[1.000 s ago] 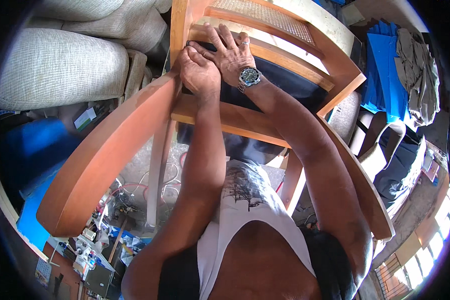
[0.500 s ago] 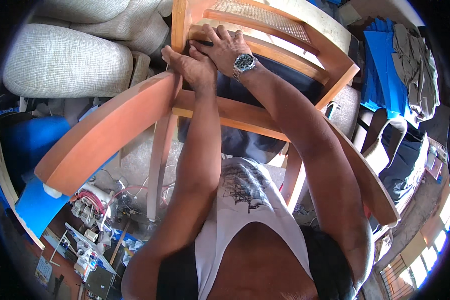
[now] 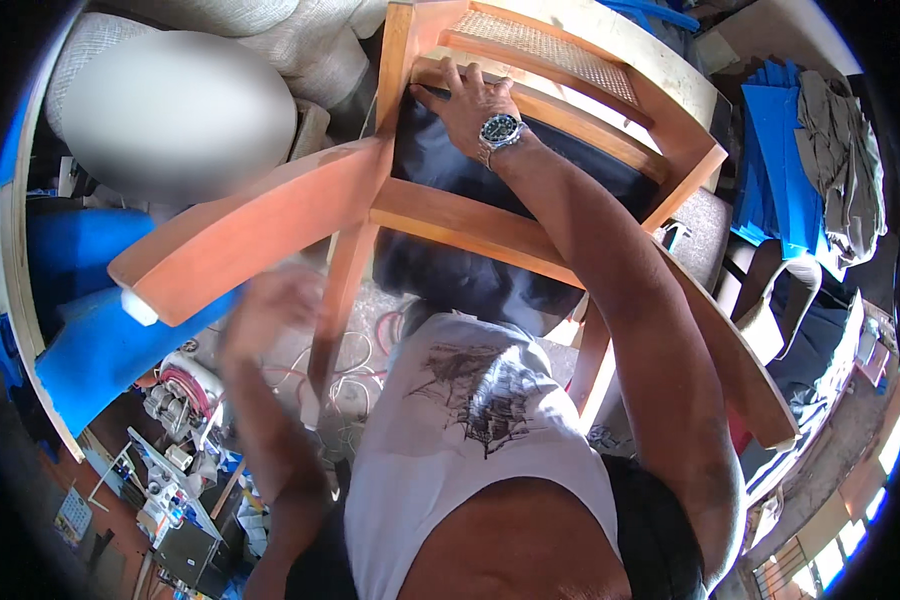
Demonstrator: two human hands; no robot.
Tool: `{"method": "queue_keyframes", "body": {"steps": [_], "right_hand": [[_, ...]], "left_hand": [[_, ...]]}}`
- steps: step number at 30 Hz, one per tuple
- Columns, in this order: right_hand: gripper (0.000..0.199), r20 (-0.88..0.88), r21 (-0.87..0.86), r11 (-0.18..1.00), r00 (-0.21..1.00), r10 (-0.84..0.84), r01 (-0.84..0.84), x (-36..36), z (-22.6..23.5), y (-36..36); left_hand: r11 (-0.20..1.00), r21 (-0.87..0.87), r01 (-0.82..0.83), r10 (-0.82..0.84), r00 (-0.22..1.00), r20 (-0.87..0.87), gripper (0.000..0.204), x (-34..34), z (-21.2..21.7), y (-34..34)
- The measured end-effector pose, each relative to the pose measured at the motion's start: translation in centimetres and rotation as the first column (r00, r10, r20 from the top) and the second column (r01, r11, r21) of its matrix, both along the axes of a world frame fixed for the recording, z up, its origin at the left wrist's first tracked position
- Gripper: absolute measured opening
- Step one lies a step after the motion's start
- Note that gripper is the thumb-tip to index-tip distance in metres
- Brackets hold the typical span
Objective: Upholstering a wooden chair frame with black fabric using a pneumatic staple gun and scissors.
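A wooden chair frame [image 3: 470, 230] with a woven cane back panel [image 3: 555, 55] and curved arms fills the middle of the view. My right hand [image 3: 477, 103], with a metal wristwatch [image 3: 500, 128] on the wrist, has its fingers hooked over the lower back rail near the left post. Its thumb lies in front of that rail. Black fabric [image 3: 570, 160] shows behind and below the frame. My left hand [image 3: 278, 298] is smeared by motion below the chair's left arm [image 3: 260, 225], off the wood; its fingers cannot be made out.
Grey upholstered cushions [image 3: 315, 50] are stacked at the far left. A blue panel [image 3: 120, 340] stands below them. Tools and a red hose [image 3: 185, 385] clutter the floor at lower left. Blue cloth [image 3: 775, 150] and dark cloth [image 3: 842, 160] hang at far right.
My left hand has left the chair's back corner and swung down and left. My right hand stays on the rail. The chair appears shifted slightly right in view.
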State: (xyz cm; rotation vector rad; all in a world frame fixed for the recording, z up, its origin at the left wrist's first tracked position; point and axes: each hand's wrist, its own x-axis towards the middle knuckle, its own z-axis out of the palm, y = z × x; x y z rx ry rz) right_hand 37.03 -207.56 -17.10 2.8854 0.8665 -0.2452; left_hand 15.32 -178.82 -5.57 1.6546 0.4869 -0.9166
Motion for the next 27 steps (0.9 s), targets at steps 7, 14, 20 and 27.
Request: {"method": "queue_keyframes", "body": {"steps": [7,14,20,27], "right_hand": [[0.068,-0.096,-0.105,0.994,0.995,-0.019,0.009,0.1,1.2,0.6],[0.061,-0.096,-0.045,0.998,0.994,-0.059,0.054,-0.1,1.0,0.7],[0.056,-0.072,-0.011,0.999,0.997,-0.035,0.034,0.6,1.0,0.8],[0.057,-0.051,0.061,0.997,0.997,-0.053,0.056,1.3,1.1,1.1]], "left_hand": [[0.974,0.216,0.064,-0.149,0.904,0.401,0.071,18.9,-7.3,-1.8],[0.822,0.514,0.244,-0.522,0.683,0.511,0.038,23.9,-11.0,-9.1],[0.827,0.541,0.155,-0.429,0.795,0.429,0.035,23.9,-10.7,-9.4],[0.738,0.658,0.15,-0.506,0.769,0.391,0.037,25.2,-12.1,-8.3]]}}
